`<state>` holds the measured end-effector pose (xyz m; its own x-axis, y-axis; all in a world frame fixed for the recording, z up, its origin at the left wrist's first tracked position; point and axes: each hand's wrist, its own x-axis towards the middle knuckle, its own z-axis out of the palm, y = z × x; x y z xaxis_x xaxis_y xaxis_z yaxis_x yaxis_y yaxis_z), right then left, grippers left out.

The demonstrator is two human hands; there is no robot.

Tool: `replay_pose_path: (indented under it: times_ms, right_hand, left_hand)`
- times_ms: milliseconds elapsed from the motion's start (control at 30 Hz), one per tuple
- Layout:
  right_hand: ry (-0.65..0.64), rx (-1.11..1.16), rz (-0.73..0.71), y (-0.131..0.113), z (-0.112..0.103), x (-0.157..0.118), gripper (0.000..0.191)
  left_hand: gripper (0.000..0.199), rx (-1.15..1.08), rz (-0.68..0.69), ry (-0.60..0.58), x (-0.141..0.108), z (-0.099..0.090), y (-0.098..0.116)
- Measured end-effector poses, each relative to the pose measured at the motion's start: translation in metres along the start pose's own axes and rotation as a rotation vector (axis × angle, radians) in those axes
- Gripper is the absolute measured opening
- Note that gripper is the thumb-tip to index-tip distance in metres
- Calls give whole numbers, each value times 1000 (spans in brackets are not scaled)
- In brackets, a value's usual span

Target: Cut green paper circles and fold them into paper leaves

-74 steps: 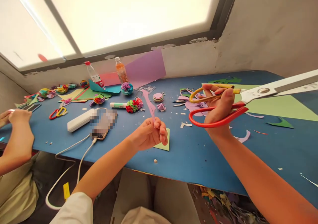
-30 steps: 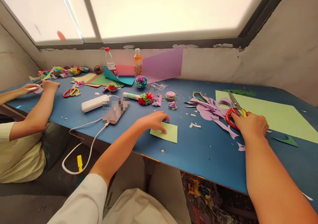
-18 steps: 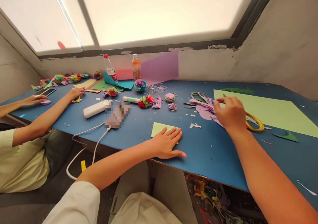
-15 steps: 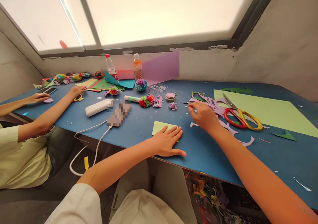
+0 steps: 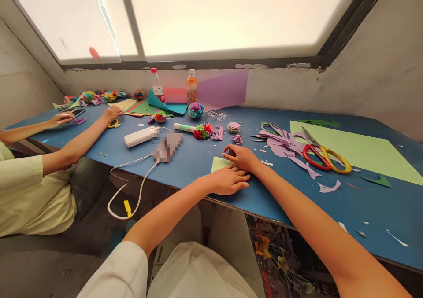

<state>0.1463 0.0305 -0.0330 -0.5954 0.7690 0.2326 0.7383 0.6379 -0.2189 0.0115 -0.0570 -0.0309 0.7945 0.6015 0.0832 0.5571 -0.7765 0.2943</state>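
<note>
the small piece of paper was a pale yellow-green, plain on the part that showed, with straight edges and a clean corner at its far left. it lay flat on the blue bench, close to the near edge but not hanging over it. the left hand was spread palm down over its near part, and the right hand was bent above its far right side, so its full outline was hidden. whether it was one layer or several could not be told.
</note>
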Motion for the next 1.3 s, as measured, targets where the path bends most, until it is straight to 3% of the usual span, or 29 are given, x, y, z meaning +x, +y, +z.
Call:
replay_pose_path:
  times_ms: [133,333,467,633,700,800,1033,1300]
  right_hand:
    - [-18,-8,22,-2,1,2,30]
    - [-11,-22,46,-2,4,3,28]
    - [-10,-35,80,3,1,1,25]
    - [135,-184,367,47,-24,-13,34]
    - [144,-243,477,71,-35,-16,32]
    - [109,-294,533,98,-45,-14,27]
    - [35,-352,487,118,-37,7,30]
    - [-110,-196,228,108,-42,14,20]
  left_hand:
    - [36,-42,5,39,1,0,0]
    - [30,13,-110,96,11,7,8]
    - [31,22,-127,106,0,5,11]
    - [44,-118,-108,87,-35,-1,13]
    - [47,-159,-52,97,-49,-2,13]
    - [61,-202,27,177,-63,1,14]
    - [62,-407,51,313,-79,12,18]
    - [56,-117,-35,176,-90,10,16]
